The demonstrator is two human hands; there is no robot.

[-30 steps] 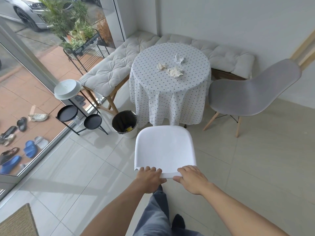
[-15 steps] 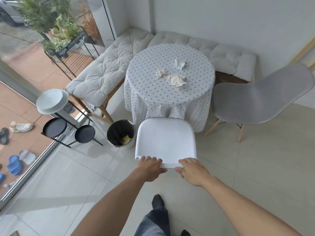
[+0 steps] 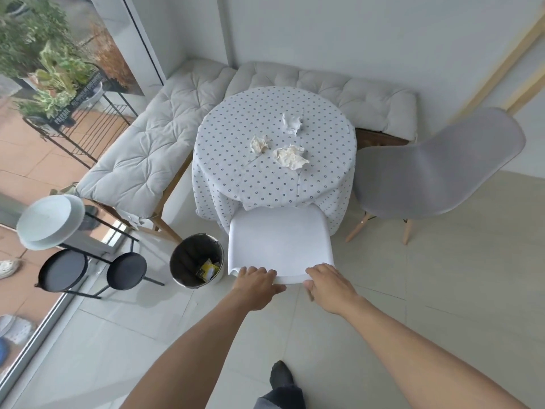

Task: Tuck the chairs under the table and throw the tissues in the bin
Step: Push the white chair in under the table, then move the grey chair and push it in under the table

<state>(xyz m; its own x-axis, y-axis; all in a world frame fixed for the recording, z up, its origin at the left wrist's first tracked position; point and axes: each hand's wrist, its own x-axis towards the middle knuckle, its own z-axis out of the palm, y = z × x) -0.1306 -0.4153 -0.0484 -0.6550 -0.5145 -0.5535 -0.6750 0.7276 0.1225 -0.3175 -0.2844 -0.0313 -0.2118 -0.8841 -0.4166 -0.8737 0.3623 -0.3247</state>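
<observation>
White plastic chair [image 3: 281, 240] sits at the near edge of the bench [image 3: 274, 149], its front already under the hanging cloth. Left hand [image 3: 256, 286] and right hand [image 3: 330, 287] both rest on the top rim of the backrest, fingers curled over it; each grip looks closed on the rim, not tight.

To do this step well, I judge: push level and straight toward the bench centre with equal force from both hands, so the chair does not swing left into the bin [image 3: 197, 261] just beside it. Ease off once the backrest meets the cloth, to avoid dragging it.

Grey chair [image 3: 436, 169] stands at the right edge, turned out, not yet tucked. Three crumpled tissues [image 3: 290, 156] lie near the bench middle, untouched.
</observation>
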